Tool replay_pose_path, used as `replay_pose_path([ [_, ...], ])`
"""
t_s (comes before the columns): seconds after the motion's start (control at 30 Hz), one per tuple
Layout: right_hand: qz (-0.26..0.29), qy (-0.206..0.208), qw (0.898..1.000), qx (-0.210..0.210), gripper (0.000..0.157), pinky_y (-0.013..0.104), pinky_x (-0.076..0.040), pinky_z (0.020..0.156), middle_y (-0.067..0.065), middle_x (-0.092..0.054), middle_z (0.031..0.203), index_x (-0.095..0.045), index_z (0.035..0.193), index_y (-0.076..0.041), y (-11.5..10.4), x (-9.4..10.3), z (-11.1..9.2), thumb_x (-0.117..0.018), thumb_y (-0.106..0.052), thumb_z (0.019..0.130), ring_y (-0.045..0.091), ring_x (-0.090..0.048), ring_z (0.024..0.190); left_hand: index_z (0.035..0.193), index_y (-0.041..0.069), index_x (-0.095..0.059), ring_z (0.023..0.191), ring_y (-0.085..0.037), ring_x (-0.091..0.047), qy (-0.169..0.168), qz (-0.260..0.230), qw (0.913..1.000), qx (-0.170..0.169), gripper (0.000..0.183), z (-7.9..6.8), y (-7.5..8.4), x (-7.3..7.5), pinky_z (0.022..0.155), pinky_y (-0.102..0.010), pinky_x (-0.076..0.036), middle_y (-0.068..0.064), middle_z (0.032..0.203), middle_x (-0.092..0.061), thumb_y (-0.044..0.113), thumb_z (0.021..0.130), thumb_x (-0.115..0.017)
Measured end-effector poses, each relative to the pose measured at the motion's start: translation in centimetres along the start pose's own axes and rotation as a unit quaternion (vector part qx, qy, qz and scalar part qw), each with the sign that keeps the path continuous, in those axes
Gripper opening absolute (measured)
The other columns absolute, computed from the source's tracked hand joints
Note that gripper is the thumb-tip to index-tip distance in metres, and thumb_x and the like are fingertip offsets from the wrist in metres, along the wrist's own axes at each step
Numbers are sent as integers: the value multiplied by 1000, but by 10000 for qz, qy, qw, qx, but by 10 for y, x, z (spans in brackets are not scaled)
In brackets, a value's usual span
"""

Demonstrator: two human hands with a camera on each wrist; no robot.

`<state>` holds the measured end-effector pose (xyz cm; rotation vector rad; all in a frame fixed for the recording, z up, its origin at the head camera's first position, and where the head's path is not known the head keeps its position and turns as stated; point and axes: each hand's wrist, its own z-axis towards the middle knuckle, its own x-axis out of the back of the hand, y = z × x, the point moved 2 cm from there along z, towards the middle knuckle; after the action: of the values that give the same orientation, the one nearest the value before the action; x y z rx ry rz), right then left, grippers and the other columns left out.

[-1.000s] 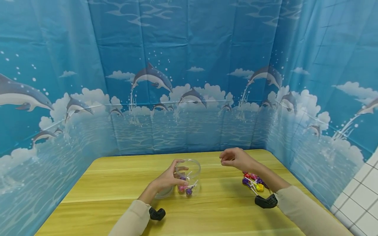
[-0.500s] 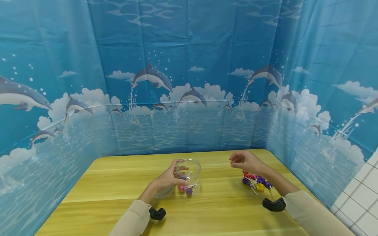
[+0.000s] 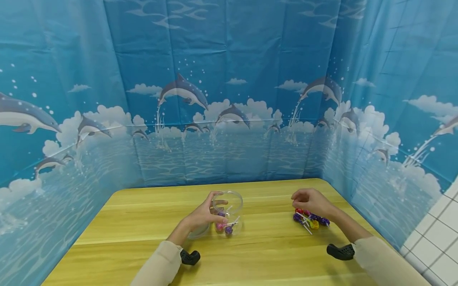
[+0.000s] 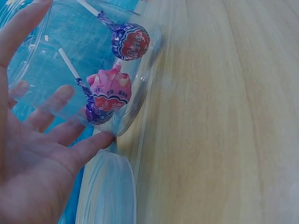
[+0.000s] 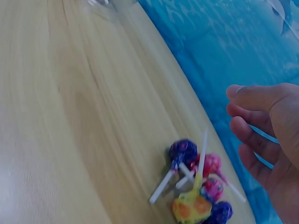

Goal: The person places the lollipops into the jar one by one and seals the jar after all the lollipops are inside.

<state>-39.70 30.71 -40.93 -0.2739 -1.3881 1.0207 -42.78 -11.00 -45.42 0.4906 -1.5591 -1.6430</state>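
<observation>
My left hand (image 3: 203,215) holds a clear plastic jar (image 3: 237,214) upright on the table, thumb on the near side and fingers round the far side. Inside the jar lie a pink lollipop (image 4: 110,88) and two purple lollipops (image 4: 131,42), sticks pointing various ways. Over at the right, my right hand (image 3: 314,201) hovers above a heap of wrapped lollipops. Its fingers are loosely bent, with nothing between them in the right wrist view. A yellow lollipop (image 5: 191,208), a purple lollipop (image 5: 183,151) and several pink, red and purple ones make up this heap.
A clear round lid (image 4: 110,191) lies on the wooden table (image 3: 150,246) just left of the jar, partly behind my left hand in the head view. Blue dolphin-print curtains (image 3: 229,155) hang along the table's back and sides.
My right hand has moved right and lower, from between the jar and the heap to above the lollipops. The left hand and jar have stayed in place.
</observation>
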Motion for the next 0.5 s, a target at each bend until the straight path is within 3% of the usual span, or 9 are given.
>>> replay_pose_path([
  [0.3,-116,29,9995,-299,17,45,-58,73,7,-74,97,-72,112,-2,15,0,-8,-70,-15,101,31,-70,89,160,19,-21,122,-37,-59,6,54,10000,31,84,-1,0,1,95,-45,-54,-29,157,-35,6,96,-73],
  [0.5,48,-45,9996,-288,20,42,-59,75,11,-74,101,-71,116,2,21,-2,-14,-71,-10,100,29,-71,89,159,21,-22,120,-33,-61,31,50,10000,60,84,-1,0,1,95,-45,-54,-23,156,-40,6,95,-74],
])
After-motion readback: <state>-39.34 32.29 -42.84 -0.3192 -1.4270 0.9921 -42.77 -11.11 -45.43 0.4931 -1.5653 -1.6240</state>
